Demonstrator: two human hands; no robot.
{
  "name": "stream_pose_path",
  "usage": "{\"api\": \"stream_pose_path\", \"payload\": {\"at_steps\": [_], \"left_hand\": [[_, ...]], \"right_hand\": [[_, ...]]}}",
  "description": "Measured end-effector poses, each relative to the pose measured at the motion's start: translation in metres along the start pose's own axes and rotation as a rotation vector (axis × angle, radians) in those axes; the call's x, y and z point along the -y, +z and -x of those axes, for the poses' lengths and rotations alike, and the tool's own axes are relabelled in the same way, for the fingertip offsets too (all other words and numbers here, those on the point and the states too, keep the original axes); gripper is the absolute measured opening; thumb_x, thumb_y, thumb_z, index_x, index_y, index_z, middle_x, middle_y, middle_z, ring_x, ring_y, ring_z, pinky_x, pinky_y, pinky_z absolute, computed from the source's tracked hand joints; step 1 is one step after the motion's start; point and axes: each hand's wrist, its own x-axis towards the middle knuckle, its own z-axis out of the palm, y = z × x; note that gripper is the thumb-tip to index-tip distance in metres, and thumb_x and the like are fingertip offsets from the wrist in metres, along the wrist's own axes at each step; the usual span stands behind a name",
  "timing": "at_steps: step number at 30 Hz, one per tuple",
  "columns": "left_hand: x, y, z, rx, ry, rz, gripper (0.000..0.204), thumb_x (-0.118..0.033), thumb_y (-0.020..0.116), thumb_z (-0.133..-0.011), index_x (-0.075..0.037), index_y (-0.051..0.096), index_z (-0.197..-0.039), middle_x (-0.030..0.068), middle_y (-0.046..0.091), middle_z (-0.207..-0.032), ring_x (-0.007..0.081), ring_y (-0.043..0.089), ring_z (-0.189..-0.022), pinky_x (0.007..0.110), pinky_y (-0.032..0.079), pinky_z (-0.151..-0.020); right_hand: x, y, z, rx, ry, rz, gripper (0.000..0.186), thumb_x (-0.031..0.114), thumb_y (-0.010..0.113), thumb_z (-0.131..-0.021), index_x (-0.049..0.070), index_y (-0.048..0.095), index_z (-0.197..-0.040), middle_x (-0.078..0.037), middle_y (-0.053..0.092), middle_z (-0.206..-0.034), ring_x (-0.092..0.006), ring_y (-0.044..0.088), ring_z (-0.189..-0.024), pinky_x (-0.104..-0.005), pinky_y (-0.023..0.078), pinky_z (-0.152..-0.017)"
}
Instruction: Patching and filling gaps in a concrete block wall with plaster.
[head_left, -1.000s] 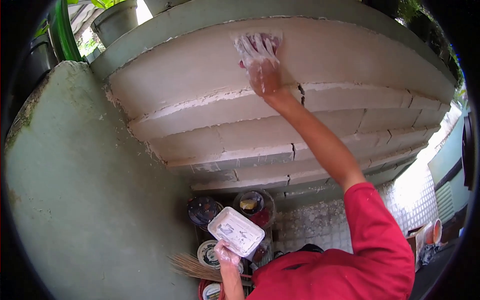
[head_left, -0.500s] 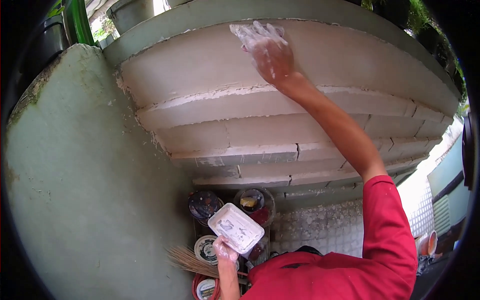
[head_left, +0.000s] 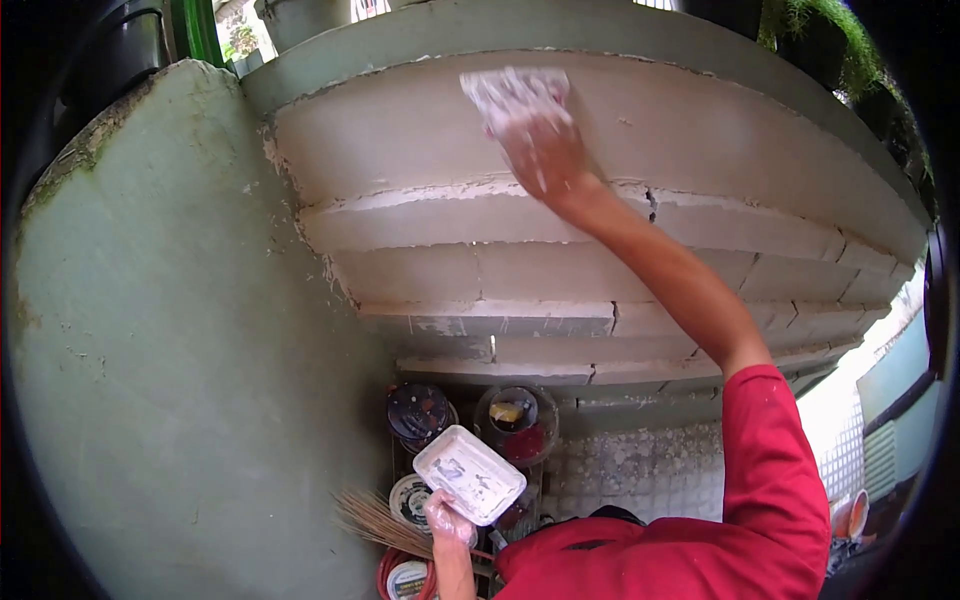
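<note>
My right hand (head_left: 540,145), coated in white paste, reaches up to the top band of the pale stepped wall (head_left: 400,130). Its fingers press a flat, white-smeared rectangular piece (head_left: 480,85) against the surface; motion blur hides exactly what this is. Low in front of my body, my left hand (head_left: 449,520) grips the near-left edge of a shallow white tray (head_left: 470,478). Whitish and grey smears cover the tray's inside. A rough white ridge (head_left: 430,193) runs along the ledge below my right hand.
A green wall (head_left: 180,330) stands close on the left. Beneath the tray are a dark paint-spattered bucket (head_left: 415,408), a clear tub (head_left: 545,410) holding a yellow sponge (head_left: 506,412), a white-lidded container (head_left: 408,495) and a straw broom (head_left: 370,515). Dark cracks cut the lower ledges.
My right hand has slid slightly left and down along the top band with the flat piece. The left hand still holds the tray. The whole view has shifted a little.
</note>
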Motion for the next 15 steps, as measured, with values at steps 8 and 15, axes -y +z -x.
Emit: {"api": "stream_pose_path", "payload": {"at_steps": [8, 15], "left_hand": [[-0.009, 0.005, 0.002, 0.008, 0.027, 0.017, 0.065, -0.004, 0.046, -0.063, 0.0, 0.05, -0.128, 0.0143, 0.059, -0.123, 0.0347, 0.055, -0.117, 0.05, 0.042, -0.105], [-0.007, -0.012, -0.006, 0.101, 0.005, 0.016, 0.065, -0.006, 0.047, -0.065, -0.002, 0.051, -0.13, 0.0138, 0.06, -0.125, 0.0342, 0.056, -0.118, 0.051, 0.043, -0.105]], "right_hand": [[0.016, 0.033, 0.032, 0.046, 0.133, -0.005, 0.039, 0.008, 0.056, -0.084, 0.001, 0.062, -0.121, -0.019, 0.058, -0.129, -0.0374, 0.048, -0.126, -0.0501, 0.039, -0.106], [0.025, -0.015, 0.053, -0.032, 0.242, -0.278, 0.031, 0.009, 0.059, -0.084, 0.008, 0.067, -0.114, -0.015, 0.069, -0.103, -0.0302, 0.064, -0.095, -0.0427, 0.049, -0.089]]}}
